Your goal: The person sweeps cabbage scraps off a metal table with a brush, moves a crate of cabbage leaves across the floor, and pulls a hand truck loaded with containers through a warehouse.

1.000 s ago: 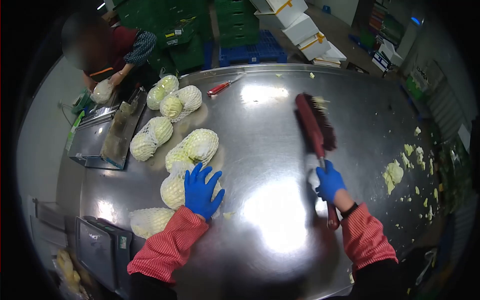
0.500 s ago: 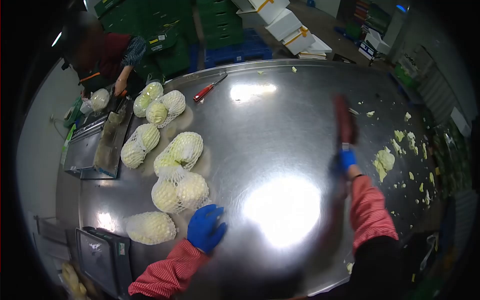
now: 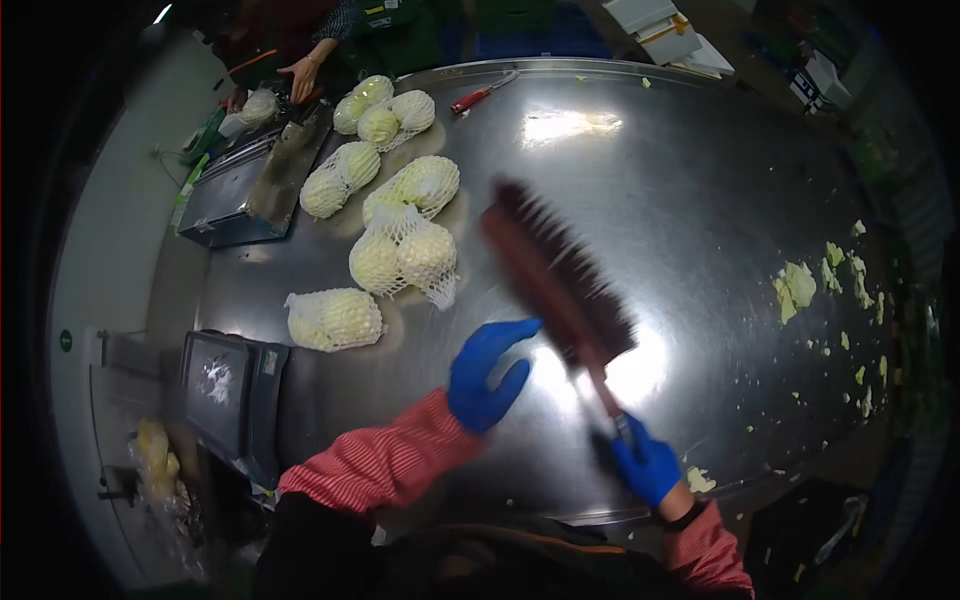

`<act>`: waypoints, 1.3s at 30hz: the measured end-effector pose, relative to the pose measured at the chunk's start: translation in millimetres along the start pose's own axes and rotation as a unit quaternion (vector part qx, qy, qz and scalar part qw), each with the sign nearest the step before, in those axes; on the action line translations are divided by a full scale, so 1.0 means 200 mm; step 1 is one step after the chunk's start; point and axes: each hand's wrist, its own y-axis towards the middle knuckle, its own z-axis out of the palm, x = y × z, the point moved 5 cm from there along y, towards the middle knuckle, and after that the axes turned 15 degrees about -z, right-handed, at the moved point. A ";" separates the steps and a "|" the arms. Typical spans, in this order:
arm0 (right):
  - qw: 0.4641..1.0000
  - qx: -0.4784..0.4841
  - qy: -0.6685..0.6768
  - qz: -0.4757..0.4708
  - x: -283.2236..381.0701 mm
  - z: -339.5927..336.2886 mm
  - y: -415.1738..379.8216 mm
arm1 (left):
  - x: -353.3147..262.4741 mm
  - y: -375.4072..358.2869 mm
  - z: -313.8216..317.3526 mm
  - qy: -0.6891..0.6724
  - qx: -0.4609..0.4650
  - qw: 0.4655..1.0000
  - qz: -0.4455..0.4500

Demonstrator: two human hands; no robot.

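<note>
My right hand [image 3: 648, 462], in a blue glove, is closed around the handle of a dark red bench brush [image 3: 555, 280]. The brush is raised over the steel table [image 3: 700, 190], its dark bristles facing up and right, slightly blurred. My left hand [image 3: 490, 375], gloved in blue too, hovers just left of the brush head with thumb and fingers apart and nothing in it. Left of it lies a net-wrapped cabbage [image 3: 337, 319]. Further back sit more cabbages in white foam nets [image 3: 403, 257].
Cabbage leaf scraps [image 3: 796, 290] are scattered over the table's right side. A red-handled knife [image 3: 484, 92] lies near the back edge. A metal wrapping machine [image 3: 250, 195] and a dark plastic crate [image 3: 235, 395] stand at left. Another person's hand [image 3: 305, 75] is at the back left.
My right hand has swung the brush from the table's right side toward the middle and lifted it. My left hand has come off the tabletop, nearer the brush. The view has shifted.
</note>
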 end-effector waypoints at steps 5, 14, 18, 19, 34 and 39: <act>0.972 0.124 -0.077 -0.186 0.13 0.46 -0.08 | -0.11 -0.28 -0.23 0.068 -0.010 0.997 -0.030; 0.952 -0.186 0.030 0.241 -0.59 -0.07 -0.09 | 0.17 -0.72 -0.34 -0.011 0.060 0.983 -0.171; 0.876 -0.365 0.214 0.232 -0.26 -0.10 -0.47 | 0.30 -0.94 -0.58 -0.007 0.012 0.978 -0.210; 0.901 -0.336 0.201 0.184 -0.18 0.02 -0.50 | 0.31 -0.97 -0.64 0.005 0.002 0.978 -0.209; 0.924 -0.227 0.200 0.235 -0.15 0.79 -1.22 | 0.25 -1.02 -0.70 -0.093 0.084 0.983 -0.132; 0.863 -0.359 0.259 0.242 0.09 0.32 -1.08 | 0.16 -1.08 -0.85 0.017 0.062 0.996 -0.066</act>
